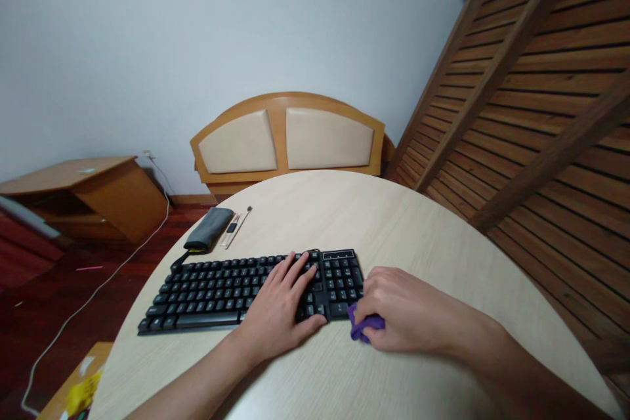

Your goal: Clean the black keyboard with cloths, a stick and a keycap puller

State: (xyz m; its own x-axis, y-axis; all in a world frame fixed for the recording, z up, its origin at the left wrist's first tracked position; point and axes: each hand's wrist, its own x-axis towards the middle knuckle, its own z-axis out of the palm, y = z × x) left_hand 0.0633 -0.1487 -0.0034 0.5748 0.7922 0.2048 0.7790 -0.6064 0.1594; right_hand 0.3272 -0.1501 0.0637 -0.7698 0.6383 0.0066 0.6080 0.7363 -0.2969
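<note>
A black keyboard (211, 289) lies on the pale round table (418, 230), slightly angled. My left hand (280, 305) rests on its right-middle part with the fingers spread over the keys and the thumb near the front edge. My right hand (398, 308) is closed around a bunched purple cloth (367, 326), at the keyboard's lower right corner beside the number pad. Part of the cloth is hidden under the fingers. Some keys are covered by my left hand.
Behind the keyboard's left end lie a folded grey cloth (210, 226), a dark-headed brush (241, 224) and a small item with a dark block (231, 228). A headboard (280, 138) stands beyond the table, wooden slats (531, 98) at right, a wooden desk (113, 190) at left.
</note>
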